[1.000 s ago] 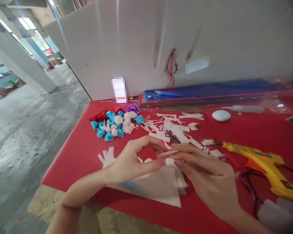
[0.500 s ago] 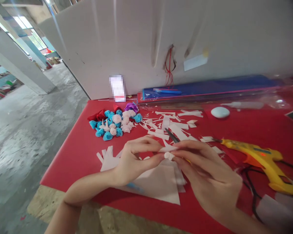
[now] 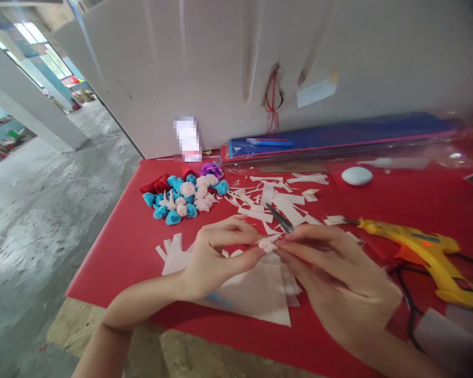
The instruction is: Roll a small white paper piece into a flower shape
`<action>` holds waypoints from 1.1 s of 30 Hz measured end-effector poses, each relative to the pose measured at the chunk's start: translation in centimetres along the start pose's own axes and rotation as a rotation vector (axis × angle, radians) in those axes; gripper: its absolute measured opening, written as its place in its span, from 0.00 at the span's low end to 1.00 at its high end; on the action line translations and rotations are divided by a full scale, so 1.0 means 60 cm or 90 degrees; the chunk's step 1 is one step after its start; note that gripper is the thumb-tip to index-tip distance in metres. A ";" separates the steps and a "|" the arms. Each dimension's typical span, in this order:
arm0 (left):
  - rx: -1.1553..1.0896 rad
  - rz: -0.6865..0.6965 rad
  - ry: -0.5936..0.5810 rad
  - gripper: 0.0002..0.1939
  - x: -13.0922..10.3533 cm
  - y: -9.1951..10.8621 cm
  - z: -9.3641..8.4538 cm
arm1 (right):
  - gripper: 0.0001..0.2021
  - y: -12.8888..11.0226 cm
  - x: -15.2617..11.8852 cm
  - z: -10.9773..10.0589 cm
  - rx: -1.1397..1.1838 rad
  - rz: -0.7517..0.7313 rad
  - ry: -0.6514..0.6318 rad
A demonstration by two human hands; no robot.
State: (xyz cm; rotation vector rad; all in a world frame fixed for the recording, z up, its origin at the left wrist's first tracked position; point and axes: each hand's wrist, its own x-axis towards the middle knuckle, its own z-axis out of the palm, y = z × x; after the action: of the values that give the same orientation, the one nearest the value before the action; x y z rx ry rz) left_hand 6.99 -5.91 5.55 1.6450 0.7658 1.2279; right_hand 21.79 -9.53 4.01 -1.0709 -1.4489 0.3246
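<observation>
Between the fingertips of both hands is a small white paper flower (image 3: 267, 244), partly hidden by the fingers. My left hand (image 3: 220, 252) is closed in a pinch on its left side. From the right, my right hand (image 3: 335, 273) pinches the flower's edge, and scissors (image 3: 281, 218) with dark blades jut out past its fingers, their handles mostly hidden behind the hand. Under the hands lie white paper sheets (image 3: 256, 296) with a blue smear, cut into strips at the far left end. Beyond the hands, white paper scraps (image 3: 266, 197) are scattered about.
Finished paper flowers (image 3: 181, 199) in blue, pale pink, red and purple cluster at the left on the red table (image 3: 114, 252). A yellow glue gun (image 3: 421, 252) with a black cord lies right. Behind are a white egg-shaped thing (image 3: 357, 176), a blue pen (image 3: 271, 142) and a phone-like upright (image 3: 188, 139).
The white paper has been turned and folded in between the fingertips, and its lower rolled end no longer shows. My right hand has shifted slightly right; the view has tilted a little.
</observation>
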 end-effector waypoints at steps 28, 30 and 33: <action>-0.029 -0.137 -0.111 0.04 0.012 0.011 -0.025 | 0.03 0.002 0.014 -0.006 0.176 0.202 -0.082; -0.067 -0.157 -0.131 0.05 0.014 0.010 -0.027 | 0.04 0.001 0.019 -0.006 0.228 0.235 -0.089; -0.085 -0.163 -0.122 0.05 0.016 0.003 -0.026 | 0.02 0.006 0.022 -0.006 0.293 0.316 -0.116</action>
State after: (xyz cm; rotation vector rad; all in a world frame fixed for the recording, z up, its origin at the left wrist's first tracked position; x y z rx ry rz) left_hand 5.81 -4.66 6.22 1.4795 0.7325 0.9072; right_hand 22.47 -8.45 4.66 -1.0208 -1.1640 1.0795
